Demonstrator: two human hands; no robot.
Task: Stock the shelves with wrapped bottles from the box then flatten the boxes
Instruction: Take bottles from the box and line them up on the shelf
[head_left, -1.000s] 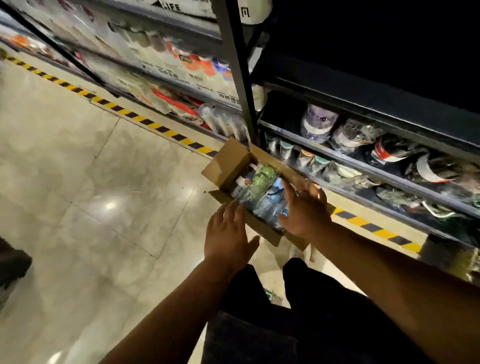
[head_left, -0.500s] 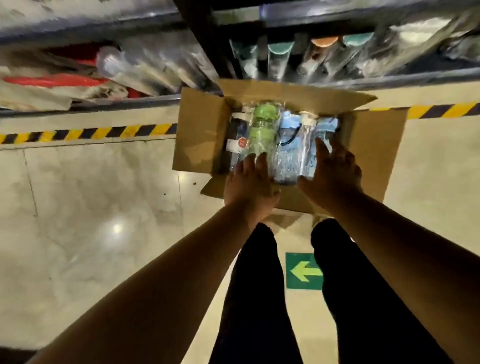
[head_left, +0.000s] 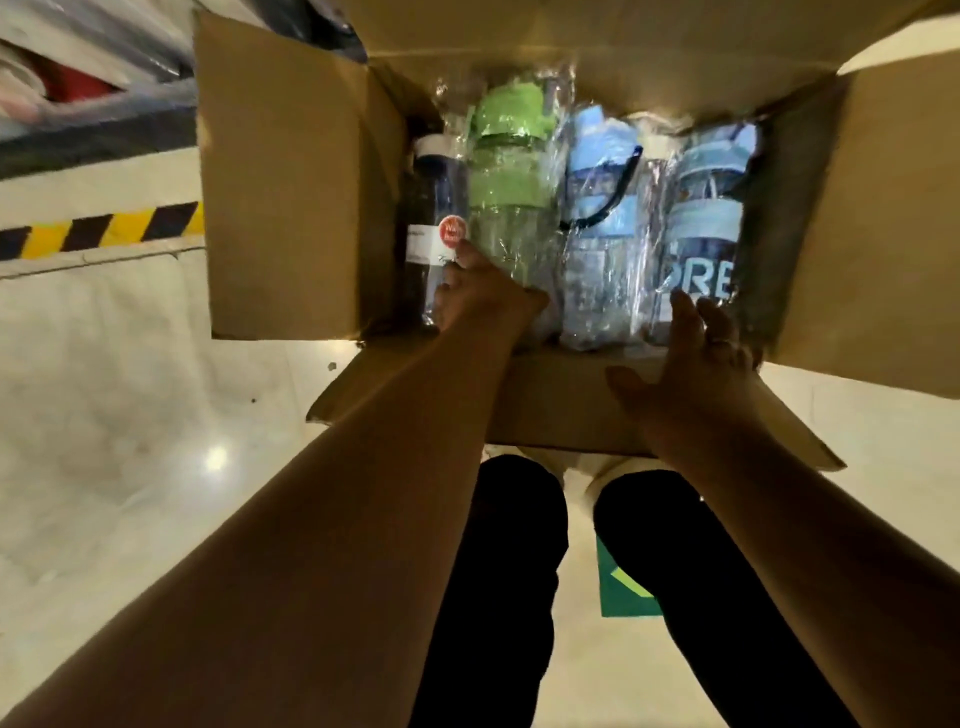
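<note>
Box (head_left: 291, 208): open on the floor, flaps spread.
Wrapped bottles: four lie side by side inside: dark bottle (head_left: 423, 208) at the left wall, green bottle (head_left: 511, 197), light blue bottle (head_left: 597, 218), lettered blue bottle (head_left: 706, 223) at the right wall.
Left hand (head_left: 483, 299): on the green bottle's near end, touching the dark bottle; cannot tell whether it grips.
Right hand (head_left: 711, 358): fingers spread, holding nothing, at the box's near edge by the lettered blue bottle.

Pale, glossy floor tiles (head_left: 130, 415) fill the left side, with a bright spot of glare (head_left: 215, 458) bouncing off them and a couple of dark specks (head_left: 253, 400) nearby. A yellow-and-black hazard stripe (head_left: 98, 231) runs along the floor at left. Up in the corner, blurred red and white packaging (head_left: 47, 85). Down the middle, black trousers (head_left: 498, 597), and between the legs a green floor sticker (head_left: 621, 592).
</note>
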